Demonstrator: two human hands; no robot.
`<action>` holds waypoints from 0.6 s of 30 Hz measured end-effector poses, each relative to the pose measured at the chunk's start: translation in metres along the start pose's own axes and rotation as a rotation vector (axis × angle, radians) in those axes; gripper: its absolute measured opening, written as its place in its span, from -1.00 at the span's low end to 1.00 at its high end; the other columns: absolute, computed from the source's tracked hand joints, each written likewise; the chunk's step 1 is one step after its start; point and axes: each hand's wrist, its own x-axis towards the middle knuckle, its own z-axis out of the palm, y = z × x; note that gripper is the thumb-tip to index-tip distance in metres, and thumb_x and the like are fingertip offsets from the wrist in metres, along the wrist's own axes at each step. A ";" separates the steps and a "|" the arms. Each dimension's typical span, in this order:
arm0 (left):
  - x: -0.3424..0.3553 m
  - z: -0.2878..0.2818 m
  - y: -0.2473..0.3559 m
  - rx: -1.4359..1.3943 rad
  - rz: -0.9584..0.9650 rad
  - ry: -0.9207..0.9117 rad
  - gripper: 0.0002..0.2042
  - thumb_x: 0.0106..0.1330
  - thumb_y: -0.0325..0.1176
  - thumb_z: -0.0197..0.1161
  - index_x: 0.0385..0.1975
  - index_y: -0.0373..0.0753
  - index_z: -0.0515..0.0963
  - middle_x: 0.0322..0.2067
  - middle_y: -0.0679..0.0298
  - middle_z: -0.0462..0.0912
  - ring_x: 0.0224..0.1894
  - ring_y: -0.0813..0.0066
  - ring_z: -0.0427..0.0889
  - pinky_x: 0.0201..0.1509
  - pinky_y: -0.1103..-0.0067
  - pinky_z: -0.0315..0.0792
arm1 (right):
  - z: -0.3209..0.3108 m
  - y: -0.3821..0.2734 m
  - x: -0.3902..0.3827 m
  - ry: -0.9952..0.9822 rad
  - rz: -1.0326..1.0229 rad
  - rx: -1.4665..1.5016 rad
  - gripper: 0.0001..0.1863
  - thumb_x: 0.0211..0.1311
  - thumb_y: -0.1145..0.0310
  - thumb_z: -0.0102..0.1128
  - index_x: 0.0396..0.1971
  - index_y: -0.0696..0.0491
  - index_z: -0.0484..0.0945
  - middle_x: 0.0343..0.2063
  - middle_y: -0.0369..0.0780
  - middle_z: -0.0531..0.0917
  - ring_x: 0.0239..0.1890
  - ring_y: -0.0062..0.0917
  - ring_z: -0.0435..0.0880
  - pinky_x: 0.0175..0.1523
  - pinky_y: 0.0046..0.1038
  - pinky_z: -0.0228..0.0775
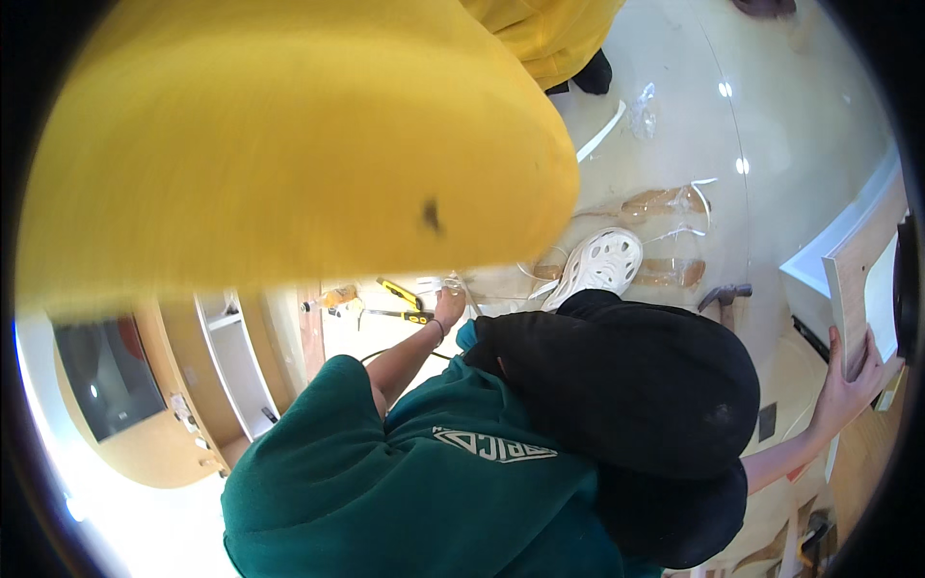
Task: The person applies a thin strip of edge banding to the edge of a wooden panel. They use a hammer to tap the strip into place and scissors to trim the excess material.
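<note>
Yellow and badly blurred, a large rounded shape (289, 144) fills the upper left closest to the lens; what it is cannot be told. Below it, a green shirt (424, 482) and a bent knee in black trousers (626, 385) are seen, with a white perforated shoe (599, 265) set on the glossy pale floor (800, 116).

The left hand (448, 306) is stretched forward to the floor, beside a yellow-and-black screwdriver (400, 292) and a second one (385, 314). Its fingers are curled down at a small clear, whitish thing (453, 283), but whether that is gripped cannot be told.

The right hand (850, 378) is held out to the far right, fingers apart and pointing upward, laid flat against the lower part of an upright wooden panel (848, 289) with a white face. The panel is kept near the right rim, beside a white edged board (819, 255).

A hammer (727, 294) lies on the floor between the shoe and the panel. Clear plastic wrappers (665, 202) are scattered beyond the shoe, and a white strip (602, 130) lies farther off. A second person in yellow clothing (549, 39) is seen at the top. A curved wooden cabinet (231, 356) with white shelves stands at the left, with a dark screen (106, 376) beside it.
</note>
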 end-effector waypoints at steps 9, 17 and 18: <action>-0.116 0.042 -0.012 -0.250 0.067 0.521 -0.53 0.21 -0.40 0.18 0.11 -0.43 0.31 0.07 -0.30 0.41 0.19 -0.15 0.34 0.32 0.22 0.24 | 0.001 0.015 0.001 0.051 -0.148 -0.182 -0.38 0.05 -0.04 0.45 0.00 0.12 0.62 -0.07 -0.15 0.63 0.03 -0.31 0.59 0.15 -0.35 0.40; -0.097 0.019 -0.080 -0.244 -0.179 0.531 -0.80 0.15 -0.31 0.25 -0.41 -0.34 0.61 -0.35 -0.01 0.68 -0.17 0.11 0.66 -0.04 0.36 0.51 | 0.005 0.022 0.003 0.064 -0.264 -0.215 -0.36 0.06 -0.10 0.42 -0.09 0.18 0.65 -0.12 -0.08 0.67 -0.04 -0.26 0.62 0.10 -0.30 0.44; -0.088 0.013 -0.092 -0.235 -0.213 0.566 -0.77 0.16 -0.29 0.22 -0.34 -0.35 0.59 -0.32 -0.03 0.66 -0.14 0.08 0.65 -0.01 0.33 0.50 | 0.005 0.022 0.004 0.056 -0.236 -0.222 -0.36 0.06 -0.10 0.42 -0.09 0.19 0.65 -0.13 -0.07 0.67 -0.04 -0.25 0.62 0.10 -0.30 0.44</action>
